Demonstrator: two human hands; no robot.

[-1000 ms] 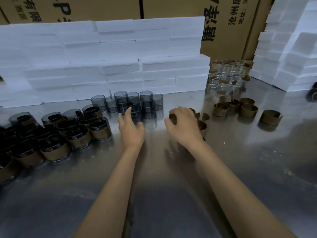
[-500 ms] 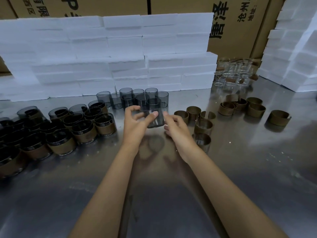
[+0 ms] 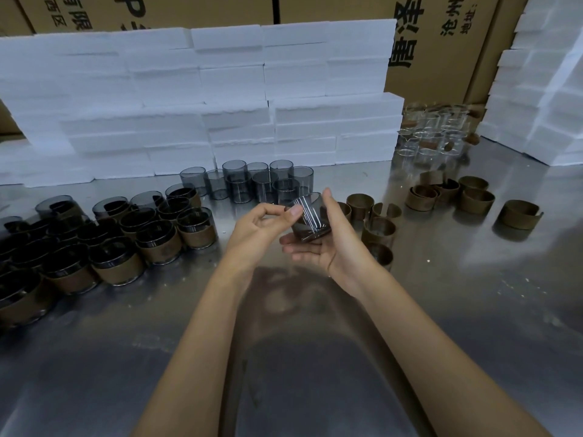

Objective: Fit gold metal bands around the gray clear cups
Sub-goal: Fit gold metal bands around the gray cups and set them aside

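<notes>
Head view: right hand (image 3: 328, 244) cradles a tilted smoky-gray clear plastic cup (image 3: 307, 217) above the steel table (image 3: 441, 310), left hand (image 3: 262, 225) pinching its rim, likely steadying it for a gold metal band (image 3: 359, 205)

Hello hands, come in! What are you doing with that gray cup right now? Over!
Right hand cradles the gray cup, tilted, above the table. Left hand pinches its rim. No gold band on it yet; loose bands wait just right. Nothing blocking.

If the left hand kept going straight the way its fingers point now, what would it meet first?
The left hand points right and slightly away, with its thumb already at the gray cup cradled in the right hand. It would press into that cup first; depth looks near zero, though one view cannot confirm this.
</notes>
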